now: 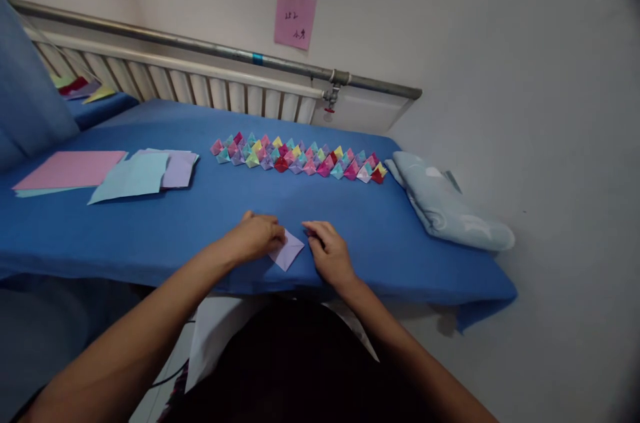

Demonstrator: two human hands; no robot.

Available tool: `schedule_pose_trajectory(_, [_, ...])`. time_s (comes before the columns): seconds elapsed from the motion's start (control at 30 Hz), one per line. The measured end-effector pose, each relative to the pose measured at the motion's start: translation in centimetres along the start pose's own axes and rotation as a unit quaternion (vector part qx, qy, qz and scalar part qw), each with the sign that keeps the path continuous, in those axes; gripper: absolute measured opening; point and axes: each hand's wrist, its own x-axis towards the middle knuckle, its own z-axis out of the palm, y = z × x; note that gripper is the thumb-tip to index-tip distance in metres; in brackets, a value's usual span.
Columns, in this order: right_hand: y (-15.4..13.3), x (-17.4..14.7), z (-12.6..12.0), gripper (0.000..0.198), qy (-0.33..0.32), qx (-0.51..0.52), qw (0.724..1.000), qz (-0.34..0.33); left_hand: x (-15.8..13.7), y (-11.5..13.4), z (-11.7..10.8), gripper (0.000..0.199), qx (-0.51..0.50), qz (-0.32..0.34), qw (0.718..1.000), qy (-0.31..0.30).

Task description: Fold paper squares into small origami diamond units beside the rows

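Observation:
A small lavender paper square [289,254] with crease lines lies on the blue-covered table near its front edge, one corner pointing toward me. My left hand [256,237] has its fingers bent and closed on the upper left part of this paper, covering that side. Just off the paper's right corner, my right hand [329,251] rests low over the cloth with its fingers curled in. Something small and dark shows by its fingertips, too indistinct to name. Beyond both hands stand rows of folded paper pieces [296,161] in pink, red, yellow, teal and purple.
Pink sheets [70,169], a light blue sheet [131,177] and lavender sheets [181,168] lie at the left. A folded pale blanket [445,203] sits at the right end. A radiator [220,93] and a pipe [210,48] run behind the table [210,223]. A pink note [295,19] hangs above.

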Motion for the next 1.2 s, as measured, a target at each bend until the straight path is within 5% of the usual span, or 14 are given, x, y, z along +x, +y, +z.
schedule_pose_trajectory(0.1, [0.1,-0.2,-0.3,0.031,0.018,0.041,0.999,0.016,2.1,0.1,-1.3,0.014,-0.015,0.003,1.0,-0.022])
schedule_pose_trajectory(0.3, [-0.3,-0.1,-0.5,0.031,0.016,0.04,0.999,0.025,4.7,-0.4,-1.7,0.039,-0.079,-0.059,0.993,-0.064])
schedule_pose_trajectory(0.53, [-0.5,-0.2,-0.7,0.023,0.036,0.096,0.992,0.07,3.0,-2.8,-2.1,0.019,-0.23,-0.129,0.961,-0.079])
schedule_pose_trajectory(0.73, [-3.2,-0.4,-0.3,0.032,0.014,0.286,0.929,0.232,-0.7,-1.9,-0.6,0.038,-0.409,-0.153,0.899,0.029])
schedule_pose_trajectory(0.9, [-5.4,0.0,0.7,0.034,-0.038,0.383,0.881,0.276,-1.8,0.9,1.6,0.04,-0.577,-0.185,0.78,0.153])
schedule_pose_trajectory(0.97, [-5.4,0.1,1.0,0.028,-0.027,0.378,0.88,0.285,-1.8,1.6,2.2,0.039,-0.596,-0.191,0.764,0.159])
schedule_pose_trajectory(1.1, [-4.7,-0.1,0.9,0.021,-0.036,0.343,0.905,0.249,-1.9,1.5,1.8,0.033,-0.602,-0.148,0.772,0.141])
schedule_pose_trajectory(1.2, [-4.2,-0.1,0.4,0.014,-0.026,0.217,0.962,0.162,-1.8,0.6,0.7,0.025,-0.54,-0.092,0.825,0.141])
